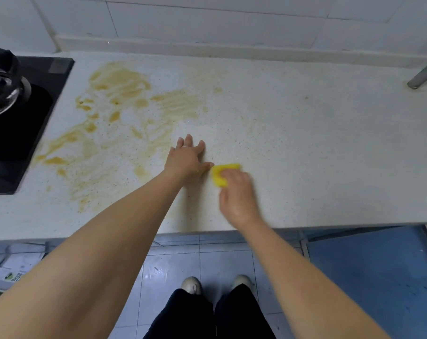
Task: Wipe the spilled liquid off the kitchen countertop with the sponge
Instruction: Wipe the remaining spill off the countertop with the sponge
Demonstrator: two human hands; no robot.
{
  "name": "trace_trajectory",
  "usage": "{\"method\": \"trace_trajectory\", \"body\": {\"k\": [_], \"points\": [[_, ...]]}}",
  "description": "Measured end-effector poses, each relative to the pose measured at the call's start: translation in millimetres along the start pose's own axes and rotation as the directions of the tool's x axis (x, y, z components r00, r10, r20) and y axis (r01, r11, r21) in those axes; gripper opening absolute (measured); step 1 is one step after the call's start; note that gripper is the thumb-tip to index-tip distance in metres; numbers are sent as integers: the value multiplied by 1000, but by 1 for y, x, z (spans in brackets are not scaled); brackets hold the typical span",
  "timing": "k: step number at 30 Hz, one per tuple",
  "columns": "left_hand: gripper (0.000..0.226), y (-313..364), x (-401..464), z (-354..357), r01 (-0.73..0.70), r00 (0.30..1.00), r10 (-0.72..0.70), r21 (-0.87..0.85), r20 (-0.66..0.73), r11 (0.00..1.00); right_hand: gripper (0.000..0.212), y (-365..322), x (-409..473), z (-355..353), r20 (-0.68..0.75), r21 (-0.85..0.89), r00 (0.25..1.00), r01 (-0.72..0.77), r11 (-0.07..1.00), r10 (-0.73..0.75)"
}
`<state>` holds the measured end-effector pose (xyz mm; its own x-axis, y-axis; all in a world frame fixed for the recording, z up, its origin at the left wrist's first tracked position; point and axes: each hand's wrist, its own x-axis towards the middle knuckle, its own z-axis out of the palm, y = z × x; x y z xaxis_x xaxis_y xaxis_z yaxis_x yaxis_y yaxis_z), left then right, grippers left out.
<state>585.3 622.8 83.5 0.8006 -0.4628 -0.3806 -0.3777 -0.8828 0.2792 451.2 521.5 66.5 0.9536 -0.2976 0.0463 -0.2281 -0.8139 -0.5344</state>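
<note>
The right hand (236,192) is gripping the yellow sponge (223,172) against the desk (329,143). The left hand (186,159) is lying flat, fingers spread, just beside it. Brown spilled liquid (114,113) is spreading beyond the left hand.

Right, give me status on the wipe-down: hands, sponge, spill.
Left hand flat on countertop, fingers straight. Right hand grips yellow sponge, pressed to surface. Brown spill smeared, mostly unwiped, left of hands beside black cooktop. Nothing blocking.
</note>
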Motion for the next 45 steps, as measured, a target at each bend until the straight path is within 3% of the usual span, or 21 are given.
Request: {"method": "trace_trajectory", "body": {"k": [2,4,6,7,9,11,12,15,17,19,22,24,26,27,30,32,35,37,40,42,45], "points": [[76,1,4,-1,6,1000,-6,2,2,1000,43,7,13,-4,34,-30,989,143,989,-142],[76,-1,8,-3,4,1000,-4,7,-3,1000,44,40,39,-29,-72,-75,993,-93,993,88],[76,-4,16,-4,21,1000,-21,-12,-18,1000,45,62,60,-42,-234,-89,923,-332,939,304],[77,-4,20,-6,29,999,-29,-20,-25,999,45,55,64,-36,-255,-87,918,-336,938,305],[78,-3,34,-12,36,999,-37,-34,-35,999,43,23,68,-10,-149,-66,987,-67,996,56],[79,-5,47,-21,44,998,-46,-40,-49,998,42,15,78,9,-127,-42,972,195,980,-199],[80,-6,55,-26,53,997,-55,-37,-50,998,43,23,94,-3,-102,-20,973,207,978,-208],[80,-12,81,-45,105,994,-106,-27,-40,994,48,75,146,-43,-197,-66,969,-168,984,152],[81,-17,96,-53,156,987,-159,-60,-40,986,48,78,165,-44,-255,-107,942,-253,961,220],[83,-18,112,-58,188,979,-194,-91,-57,978,50,45,176,-14,-177,-42,984,19,999,-26],[86,-19,127,-64,213,971,-226,-139,-80,967,43,27,192,6,-82,14,946,315,949,-313],[89,-27,131,-67,226,970,-233,-108,-63,968,43,51,224,-14,-80,-34,992,92,995,-95],[91,-34,130,-67,224,972,-229,-82,-61,971,48,69,248,-28,-213,-83,964,-183,980,162],[92,-35,130,-67,219,973,-225,-85,-59,972,47,59,249,-24,-223,-82,956,-211,974,188],[91,-33,133,-68,219,971,-230,-140,-68,966,43,-7,230,16,20,18,982,189,982,-189],[90,-34,132,-68,222,968,-236,-158,-80,962,43,-11,231,24,86,52,947,306,951,-310],[92,-37,132,-67,210,973,-220,-129,-64,969,46,36,261,-5,-155,-61,986,-67,996,57],[92,-37,132,-66,215,972,-224,-126,-66,968,43,32,264,-5,-172,-103,969,-196,975,177],[90,-40,136,-72,178,978,-184,-70,-99,982,43,-14,237,25,3,-73,977,215,974,-215],[93,-47,147,-86,163,980,-162,-6,-112,987,42,-4,247,21,-73,-93,947,306,948,-313],[103,-59,170,-114,165,983,-162,27,-91,986,43,44,289,-13,-161,-173,985,-94,980,67]]}}
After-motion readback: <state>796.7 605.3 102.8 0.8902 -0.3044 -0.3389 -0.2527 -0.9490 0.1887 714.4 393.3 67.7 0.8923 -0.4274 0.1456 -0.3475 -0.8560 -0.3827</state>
